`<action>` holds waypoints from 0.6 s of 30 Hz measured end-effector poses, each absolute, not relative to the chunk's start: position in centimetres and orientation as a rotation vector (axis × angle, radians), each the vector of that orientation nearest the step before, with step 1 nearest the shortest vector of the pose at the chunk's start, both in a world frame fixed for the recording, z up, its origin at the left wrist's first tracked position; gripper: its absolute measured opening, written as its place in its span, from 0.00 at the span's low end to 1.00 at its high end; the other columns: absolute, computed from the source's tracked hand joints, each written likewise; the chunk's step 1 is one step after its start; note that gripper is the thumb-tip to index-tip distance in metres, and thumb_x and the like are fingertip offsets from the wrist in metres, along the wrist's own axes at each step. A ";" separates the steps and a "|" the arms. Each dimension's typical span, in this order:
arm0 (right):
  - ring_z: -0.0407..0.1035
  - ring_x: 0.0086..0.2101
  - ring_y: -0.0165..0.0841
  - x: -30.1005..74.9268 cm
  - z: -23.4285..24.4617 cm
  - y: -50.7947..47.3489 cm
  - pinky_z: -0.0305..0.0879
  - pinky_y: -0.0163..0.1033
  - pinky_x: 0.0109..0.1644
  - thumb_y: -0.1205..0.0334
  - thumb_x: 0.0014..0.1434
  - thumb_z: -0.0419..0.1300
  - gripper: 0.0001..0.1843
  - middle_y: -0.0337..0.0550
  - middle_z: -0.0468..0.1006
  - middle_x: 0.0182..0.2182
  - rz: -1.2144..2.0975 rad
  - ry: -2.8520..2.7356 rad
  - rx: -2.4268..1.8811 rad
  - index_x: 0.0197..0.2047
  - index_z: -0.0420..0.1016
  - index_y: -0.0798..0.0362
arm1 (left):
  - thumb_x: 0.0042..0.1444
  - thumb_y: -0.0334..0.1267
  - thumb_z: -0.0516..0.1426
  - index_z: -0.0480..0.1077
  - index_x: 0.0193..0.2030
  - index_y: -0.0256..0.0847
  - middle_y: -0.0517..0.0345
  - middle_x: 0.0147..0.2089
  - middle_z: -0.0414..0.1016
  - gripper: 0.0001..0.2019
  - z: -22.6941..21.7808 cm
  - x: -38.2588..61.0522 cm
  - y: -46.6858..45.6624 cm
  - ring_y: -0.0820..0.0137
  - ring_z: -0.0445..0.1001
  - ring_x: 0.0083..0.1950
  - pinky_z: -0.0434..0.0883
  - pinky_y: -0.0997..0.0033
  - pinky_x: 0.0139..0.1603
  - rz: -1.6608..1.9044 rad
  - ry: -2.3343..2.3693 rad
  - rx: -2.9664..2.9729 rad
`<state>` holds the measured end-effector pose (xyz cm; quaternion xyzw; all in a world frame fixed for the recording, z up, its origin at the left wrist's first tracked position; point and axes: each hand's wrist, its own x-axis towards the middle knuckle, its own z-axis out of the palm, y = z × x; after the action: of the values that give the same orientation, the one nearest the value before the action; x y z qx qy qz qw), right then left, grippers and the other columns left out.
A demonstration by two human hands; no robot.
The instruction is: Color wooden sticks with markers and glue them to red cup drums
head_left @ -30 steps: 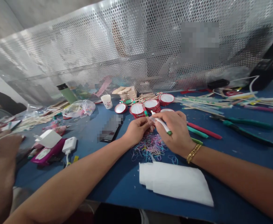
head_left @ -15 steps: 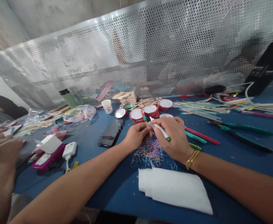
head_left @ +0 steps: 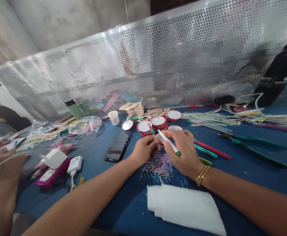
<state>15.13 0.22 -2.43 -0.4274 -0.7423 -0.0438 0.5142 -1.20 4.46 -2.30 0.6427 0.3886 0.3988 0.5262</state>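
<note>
Above a tangle of thin coloured loops (head_left: pixel 159 167), the left hand (head_left: pixel 143 150) pinches a slender stick (head_left: pixel 151 130), its far end already banded red and green, its nearer length pale; colouring therefore appears partial. The right hand (head_left: pixel 184 150) is closed around a white marker (head_left: pixel 169 143), tip just beside the stick. Beyond lie red-rimmed discs (head_left: pixel 159 121); to the right, a red pen (head_left: pixel 214 150) and pliers (head_left: pixel 256 152).

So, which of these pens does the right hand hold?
The white, green-ended pen; the red pen, teal pen and green pen lie on the table.
</note>
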 end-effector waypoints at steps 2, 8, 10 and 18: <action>0.72 0.43 0.38 15.1 -2.3 0.1 0.55 0.50 0.53 0.61 0.64 0.52 0.11 0.44 0.80 0.43 -0.113 -1.781 -1.008 0.48 0.71 0.50 | 0.51 0.54 0.62 0.70 0.30 0.37 0.62 0.25 0.71 0.19 -2.4 -1.2 4.5 0.78 0.62 0.22 0.57 0.76 0.24 0.955 0.939 1.523; 0.71 0.38 0.37 15.1 -1.7 -0.6 0.55 0.51 0.52 0.63 0.63 0.53 0.07 0.41 0.80 0.36 -0.151 -1.815 -0.910 0.42 0.72 0.49 | 0.50 0.54 0.63 0.69 0.28 0.37 0.62 0.25 0.71 0.20 -2.4 -1.2 4.5 0.78 0.63 0.23 0.59 0.77 0.25 0.961 0.928 1.527; 0.71 0.37 0.36 15.1 -1.7 -0.6 0.54 0.51 0.52 0.63 0.63 0.54 0.06 0.40 0.79 0.34 -0.151 -1.816 -0.904 0.40 0.72 0.49 | 0.50 0.55 0.63 0.68 0.26 0.38 0.63 0.23 0.69 0.20 -2.3 -1.1 4.4 0.78 0.62 0.23 0.59 0.76 0.25 0.966 0.933 1.532; 0.70 0.36 0.34 15.1 -2.2 -0.2 0.54 0.49 0.53 0.64 0.64 0.55 0.05 0.38 0.79 0.34 -0.129 -1.837 -0.912 0.41 0.71 0.49 | 0.52 0.53 0.62 0.68 0.26 0.38 0.63 0.23 0.69 0.19 -1.8 -1.1 4.1 0.77 0.63 0.23 0.59 0.76 0.26 0.961 0.987 1.591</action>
<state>15.10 -0.24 -2.19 -0.3799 -0.7653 -0.0538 0.5168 -1.06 4.12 -1.84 0.6568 0.4072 0.3965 0.4957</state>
